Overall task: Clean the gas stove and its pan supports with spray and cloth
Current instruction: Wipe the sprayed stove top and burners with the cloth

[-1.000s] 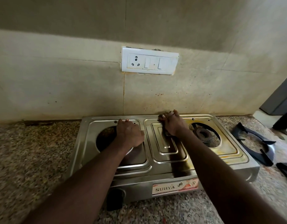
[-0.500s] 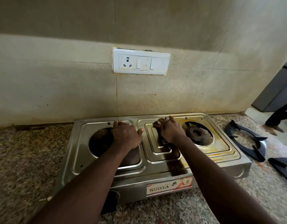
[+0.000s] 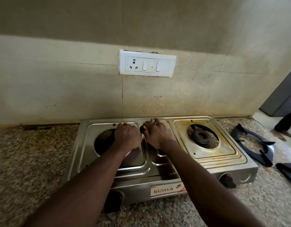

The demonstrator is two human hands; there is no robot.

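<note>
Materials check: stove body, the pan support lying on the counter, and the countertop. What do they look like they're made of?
Stove body: likely stainless steel, fairly glossy; it shows bright reflections, pressed ridges and yellow-brown staining.
Pan support: dark metal, possibly enamelled or painted, with a blue-black sheen.
Countertop: looks like polished granite, with a speckled brown-grey grain.

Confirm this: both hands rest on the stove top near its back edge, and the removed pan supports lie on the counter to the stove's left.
Wrong side: the head view shows the pan supports on the counter to the stove's right. The left hand and right hand do rest on the stove top near its back edge.
</note>
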